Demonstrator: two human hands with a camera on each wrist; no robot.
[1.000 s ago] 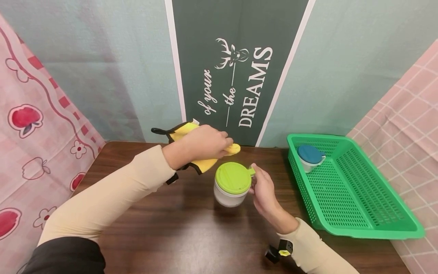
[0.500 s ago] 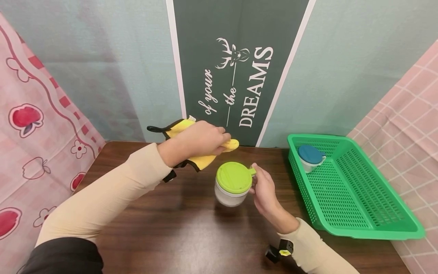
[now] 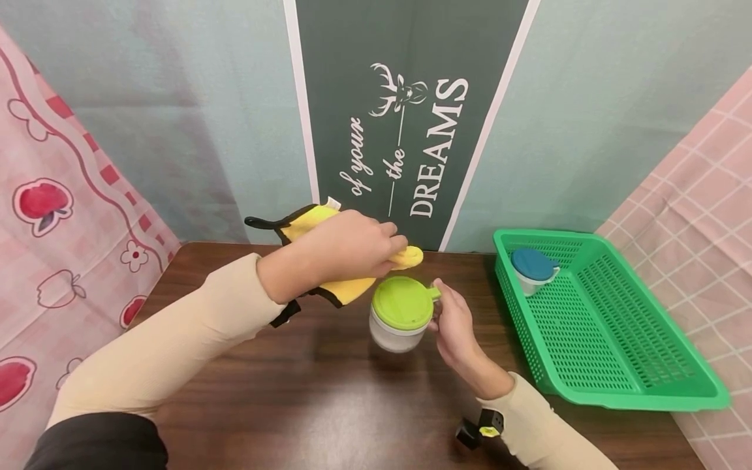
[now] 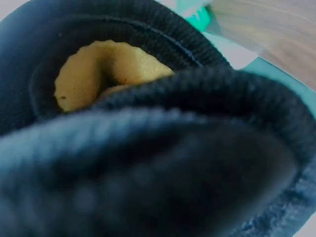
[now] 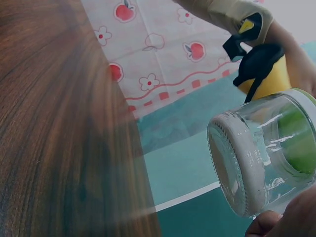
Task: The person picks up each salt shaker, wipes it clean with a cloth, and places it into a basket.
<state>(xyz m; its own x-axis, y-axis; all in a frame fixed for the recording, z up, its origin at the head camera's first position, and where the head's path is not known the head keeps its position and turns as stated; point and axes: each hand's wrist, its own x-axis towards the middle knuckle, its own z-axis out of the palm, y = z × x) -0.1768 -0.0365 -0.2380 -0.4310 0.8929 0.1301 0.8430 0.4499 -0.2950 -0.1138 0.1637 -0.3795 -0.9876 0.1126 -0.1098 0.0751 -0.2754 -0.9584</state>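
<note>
My left hand [image 3: 349,245] grips a folded yellow cloth [image 3: 346,290] with black edging and a black hanging loop. A rolled end of it pokes out past the fingertips, just behind the jar's lid. The glass seasoning jar [image 3: 402,303] has a lime-green lid and white contents low inside. Its handle is held in my right hand [image 3: 455,326], thumb on top. In the right wrist view the jar [image 5: 256,153] shows its ribbed underside, raised off the table. Dark folds of the cloth [image 4: 118,69] fill most of the left wrist view and hide the left fingers.
A green plastic basket [image 3: 531,352] stands on the right of the brown wooden table [image 3: 329,398]. In its back left corner sits a similar jar with a blue lid [image 3: 533,264]. Fabric curtains [image 3: 194,130] close off the back and both sides.
My left hand and the cloth shifted slightly left, then back right and closer to the green lid. The right hand and jar stay almost in place.
</note>
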